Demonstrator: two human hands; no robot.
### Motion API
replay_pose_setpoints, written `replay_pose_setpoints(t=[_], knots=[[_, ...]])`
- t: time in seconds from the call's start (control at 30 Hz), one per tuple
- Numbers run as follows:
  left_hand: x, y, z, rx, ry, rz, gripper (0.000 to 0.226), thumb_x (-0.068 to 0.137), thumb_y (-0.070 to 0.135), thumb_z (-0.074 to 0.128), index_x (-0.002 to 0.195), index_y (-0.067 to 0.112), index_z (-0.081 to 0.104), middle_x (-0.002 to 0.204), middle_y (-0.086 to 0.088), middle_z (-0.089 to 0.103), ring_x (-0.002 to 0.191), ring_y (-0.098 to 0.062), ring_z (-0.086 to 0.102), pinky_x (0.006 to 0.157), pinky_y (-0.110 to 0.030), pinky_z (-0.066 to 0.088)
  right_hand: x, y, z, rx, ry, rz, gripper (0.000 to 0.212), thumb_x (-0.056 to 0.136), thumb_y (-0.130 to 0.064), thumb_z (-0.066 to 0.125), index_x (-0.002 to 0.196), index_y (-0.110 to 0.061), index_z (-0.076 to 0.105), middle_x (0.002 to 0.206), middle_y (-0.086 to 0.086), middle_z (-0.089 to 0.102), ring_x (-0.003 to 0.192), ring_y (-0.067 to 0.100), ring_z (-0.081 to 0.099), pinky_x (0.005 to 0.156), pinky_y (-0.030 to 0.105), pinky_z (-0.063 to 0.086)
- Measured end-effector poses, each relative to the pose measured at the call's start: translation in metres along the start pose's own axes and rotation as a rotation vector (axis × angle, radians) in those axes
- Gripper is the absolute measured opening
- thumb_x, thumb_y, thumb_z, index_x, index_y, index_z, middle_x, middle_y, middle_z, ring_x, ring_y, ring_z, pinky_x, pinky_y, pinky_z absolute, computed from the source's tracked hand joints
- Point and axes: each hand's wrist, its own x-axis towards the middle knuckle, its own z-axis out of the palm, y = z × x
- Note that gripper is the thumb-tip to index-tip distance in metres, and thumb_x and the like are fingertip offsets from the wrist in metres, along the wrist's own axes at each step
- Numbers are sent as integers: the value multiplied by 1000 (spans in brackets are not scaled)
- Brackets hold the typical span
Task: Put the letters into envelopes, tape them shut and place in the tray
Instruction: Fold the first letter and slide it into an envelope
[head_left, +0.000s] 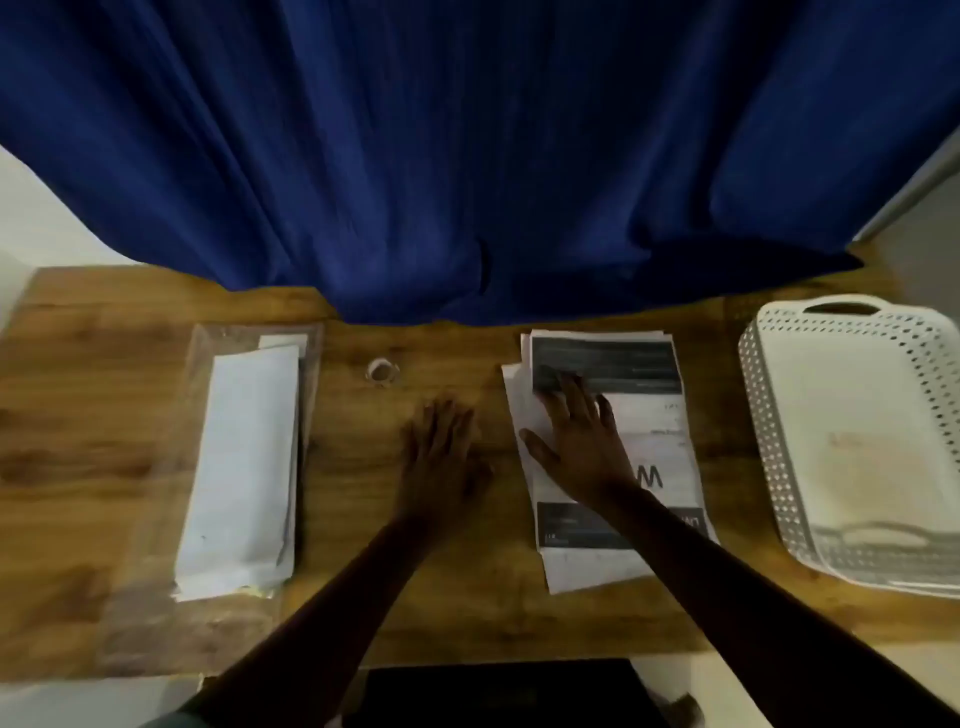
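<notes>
A person seated at a wooden table (130, 467) begins sorting mail, seen from a head-worn camera. At far left, a stack of white envelopes (244, 462) lies on a clear plastic wrapper (156, 597); just right of it, toward the table's far edge, sits a small roll of tape (383, 371). The left hand (441, 457) rests flat on bare wood between the tape and the papers, fingers straight and close together, holding nothing. The right hand (576, 436) lies spread on the pile of printed letters (649, 415), fingers fanned over the top sheet and thumb out near its left edge. At far right, well apart from the envelopes, a white perforated tray (779, 441) appears to hold nothing yet, and a blue curtain (467, 156) hangs behind the table. The step in hand looks to be taking one letter off the pile: it would go best by sliding only the top sheet free with the fingertips while the other sheets stay put, then folding it squarely so it fits the narrow envelopes. Lifting two sheets together is the likely slip.
</notes>
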Motion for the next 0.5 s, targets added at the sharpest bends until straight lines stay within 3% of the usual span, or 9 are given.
replay_pose_setpoints(t=[0.1,0.37,0.5], knots=[[0,-1,15,84,117,0,73,101,55,36,161,16,25,171,-13,11,159,-33,4,123,-63,12,-2,7,21,-25,37,-19,64,101,-57,30,156,-26,22,168,8,5,155,27,-2,123,57,12],[-3,-7,25,83,218,51,73,99,64,33,159,22,29,172,-5,14,160,-25,3,126,-58,7,0,13,48,-37,221,-68,55,105,-53,28,152,-24,33,166,8,20,155,26,10,124,53,11],[-6,-10,30,83,253,95,72,97,63,34,157,22,32,170,-7,19,159,-26,7,126,-59,7,-1,16,55,14,303,-99,53,106,-48,26,150,-20,40,161,9,32,152,29,22,123,55,18]])
